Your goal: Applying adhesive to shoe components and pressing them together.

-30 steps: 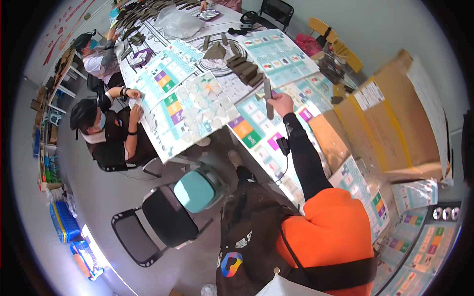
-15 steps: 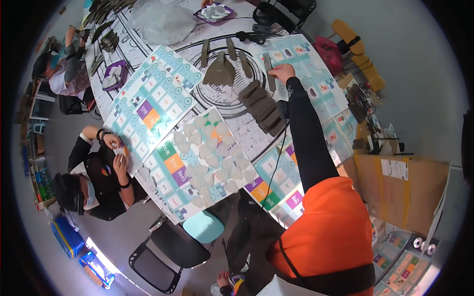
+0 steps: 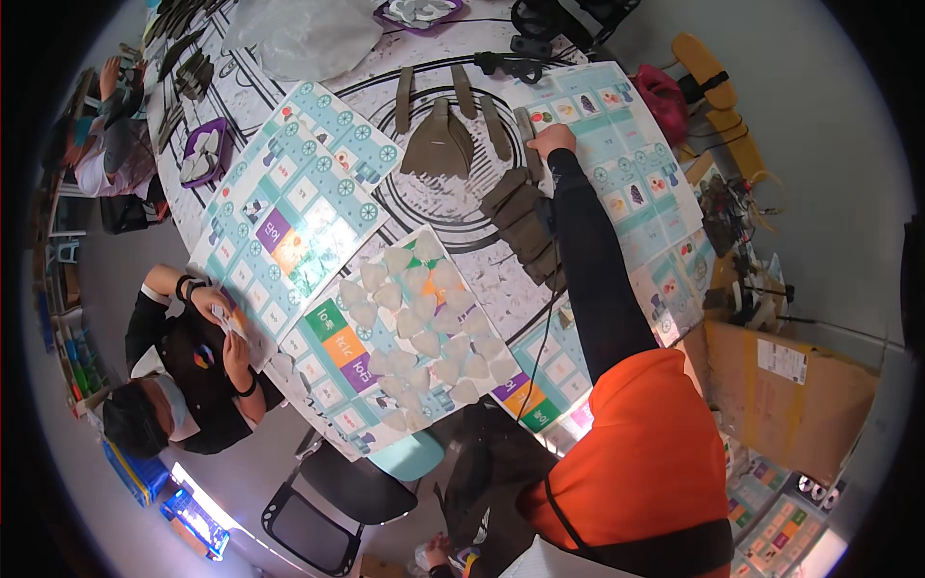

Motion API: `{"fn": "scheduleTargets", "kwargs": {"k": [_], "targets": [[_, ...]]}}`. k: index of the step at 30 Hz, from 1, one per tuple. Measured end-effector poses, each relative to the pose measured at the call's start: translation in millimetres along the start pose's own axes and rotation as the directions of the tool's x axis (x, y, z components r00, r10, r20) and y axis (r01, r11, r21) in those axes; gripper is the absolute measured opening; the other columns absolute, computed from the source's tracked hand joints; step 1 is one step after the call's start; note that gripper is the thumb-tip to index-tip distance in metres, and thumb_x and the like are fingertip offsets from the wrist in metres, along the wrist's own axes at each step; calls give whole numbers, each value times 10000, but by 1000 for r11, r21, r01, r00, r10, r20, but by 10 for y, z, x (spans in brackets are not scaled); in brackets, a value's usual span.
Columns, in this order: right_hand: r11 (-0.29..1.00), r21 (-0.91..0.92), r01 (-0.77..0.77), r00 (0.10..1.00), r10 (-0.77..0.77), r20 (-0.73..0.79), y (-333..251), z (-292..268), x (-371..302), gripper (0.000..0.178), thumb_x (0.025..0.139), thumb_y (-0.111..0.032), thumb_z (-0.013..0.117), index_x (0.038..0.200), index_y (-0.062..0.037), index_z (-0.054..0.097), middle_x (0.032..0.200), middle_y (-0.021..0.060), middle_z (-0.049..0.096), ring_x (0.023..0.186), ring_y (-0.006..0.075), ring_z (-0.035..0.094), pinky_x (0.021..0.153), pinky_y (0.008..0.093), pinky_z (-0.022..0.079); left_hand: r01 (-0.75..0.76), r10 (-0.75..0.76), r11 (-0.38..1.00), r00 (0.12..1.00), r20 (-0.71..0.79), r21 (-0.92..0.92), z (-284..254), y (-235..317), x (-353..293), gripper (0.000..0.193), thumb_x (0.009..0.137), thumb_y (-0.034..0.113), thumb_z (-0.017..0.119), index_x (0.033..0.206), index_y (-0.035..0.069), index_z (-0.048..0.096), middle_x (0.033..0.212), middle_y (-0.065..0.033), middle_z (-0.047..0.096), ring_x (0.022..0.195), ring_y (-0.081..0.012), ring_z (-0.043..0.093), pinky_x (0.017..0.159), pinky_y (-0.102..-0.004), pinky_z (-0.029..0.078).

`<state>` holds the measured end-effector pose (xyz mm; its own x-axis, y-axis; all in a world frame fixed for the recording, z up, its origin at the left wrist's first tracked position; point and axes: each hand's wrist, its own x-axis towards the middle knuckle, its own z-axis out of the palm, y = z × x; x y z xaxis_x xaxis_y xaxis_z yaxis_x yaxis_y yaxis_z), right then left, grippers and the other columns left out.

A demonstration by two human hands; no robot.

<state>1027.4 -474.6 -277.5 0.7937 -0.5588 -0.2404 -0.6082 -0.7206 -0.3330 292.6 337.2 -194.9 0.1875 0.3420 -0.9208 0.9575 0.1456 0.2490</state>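
My right hand [image 3: 552, 141] reaches across the table, its fingers closed on a narrow olive-brown strip [image 3: 523, 122]. Just left of it lie a dark olive, bell-shaped piece [image 3: 436, 146] and a similar strip [image 3: 494, 128]. A row of folded olive-brown pieces [image 3: 521, 229] sits below my hand, beside my black sleeve. Low at the bottom edge, what appears to be my left hand [image 3: 438, 551] shows small by a dark cuff, near something whitish; its fingers are not clear.
Printed sheets [image 3: 289, 197] cover much of the table, one bearing many pale heart-like pieces [image 3: 416, 313]. A seated person [image 3: 198, 356] handles a small paper at the left. A black cable [image 3: 544, 342] runs by my arm; a cardboard box [image 3: 785, 390] stands right, a chair [image 3: 361, 486] below.
The view has shifted slightly, so the table items sit a little further right. My right hand still grips the strip, which now stands closer to the folded pieces.
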Motion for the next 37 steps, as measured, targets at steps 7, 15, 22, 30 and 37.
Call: {"fn": "scheduleTargets", "kwargs": {"k": [7, 15, 22, 30, 37], "targets": [[939, 102, -330, 912, 344, -221, -274, -217, -417, 333, 771, -315, 821, 987, -67, 771, 1049, 162, 730, 1002, 339, 691, 864, 442, 547, -37, 36, 999, 999, 16, 25, -29, 78, 289, 263, 977, 154, 610, 1185, -6, 610, 978, -153, 701, 793, -257, 703, 658, -339, 566], [946, 277, 166, 735, 69, -675, 9, -769, -1910, 201, 836, -178, 675, 989, -52, 709, 976, 146, 724, 955, 333, 684, 834, 434, 540, -44, 60, 993, 986, 154, -107, -412, -165, 844, 236, 986, 122, 591, 1191, 9, 556, 930, -153, 689, 679, -233, 682, 530, -310, 534], [969, 248, 14, 931, 78, -358, 913, -181, -4930, 264, 911, -279, 648, 882, -19, 676, 868, 185, 703, 839, 359, 689, 737, 446, 533, -136, 141, 990, 956, 256, -40, -467, 142, 1047, 179, 977, 75, 558, 1138, 5, 593, 841, -140, 677, 607, -192, 640, 474, -289, 501], [954, 276, 113, 970, -166, 180, 952, 858, -7628, 125, 806, -184, 675, 855, -118, 768, 842, 124, 736, 850, 298, 713, 771, 397, 563, -219, 238, 970, 944, 229, -106, -1071, -411, 1499, 162, 970, 63, 546, 1105, 23, 625, 852, -146, 685, 619, -238, 666, 473, -333, 494], [974, 107, 199, 811, -225, 541, 1341, 1305, -7874, 253, 827, -230, 545, 747, -99, 747, 750, 116, 729, 741, 298, 719, 733, 425, 573, -665, 616, -132, 526, 586, 735, -1484, -1125, 1709, 538, 888, 488, 674, 1305, 151, 624, 1204, -184, 689, 998, -396, 699, 832, -574, 547]]}}
